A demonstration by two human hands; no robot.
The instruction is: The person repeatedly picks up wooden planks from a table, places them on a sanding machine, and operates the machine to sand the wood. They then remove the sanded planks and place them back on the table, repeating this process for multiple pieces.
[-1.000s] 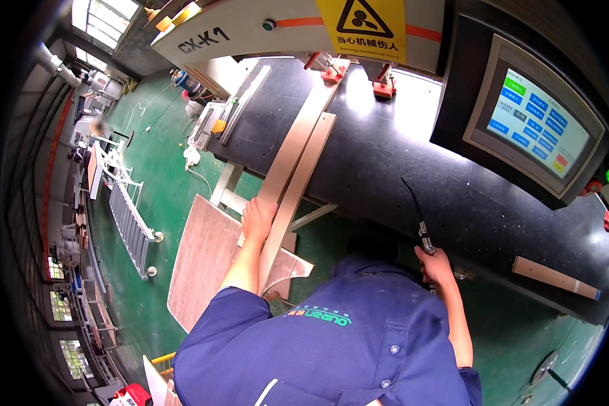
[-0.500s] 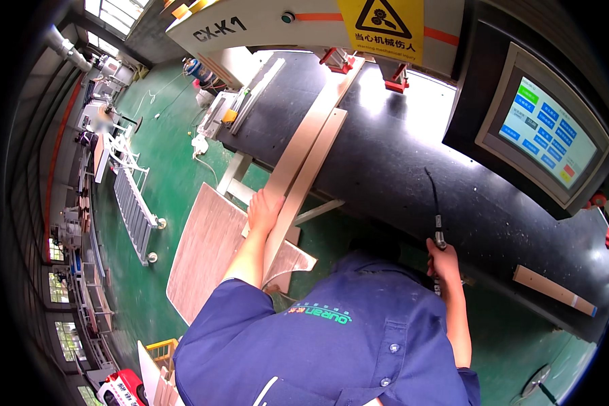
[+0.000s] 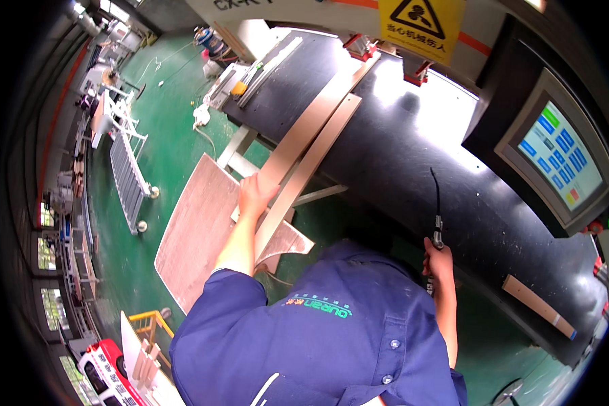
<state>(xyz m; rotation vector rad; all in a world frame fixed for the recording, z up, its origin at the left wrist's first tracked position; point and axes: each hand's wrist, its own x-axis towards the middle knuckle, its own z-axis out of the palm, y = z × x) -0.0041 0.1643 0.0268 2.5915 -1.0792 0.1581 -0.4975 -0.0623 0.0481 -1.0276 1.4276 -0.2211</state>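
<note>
My left hand is closed around the near end of a long, pale wooden strip. That strip runs away across a black machine table, its far end under the machine's head. Beside it on the right lies a second wooden strip, its near end reaching past the table edge towards my body. In my right hand, at the table's near edge, is an air blow gun with a thin dark nozzle pointing away over the table. My fingers partly hide its handle.
A control screen juts out at the right, and red clamps hang above the table's far side. A short wooden piece lies at the right. Below my left arm is a broad wood-grain board. A roller stand stands at the left.
The whole view has shifted and turned slightly. Near my left hand, the gap between the two strips looks wider. Both hands keep their holds.
</note>
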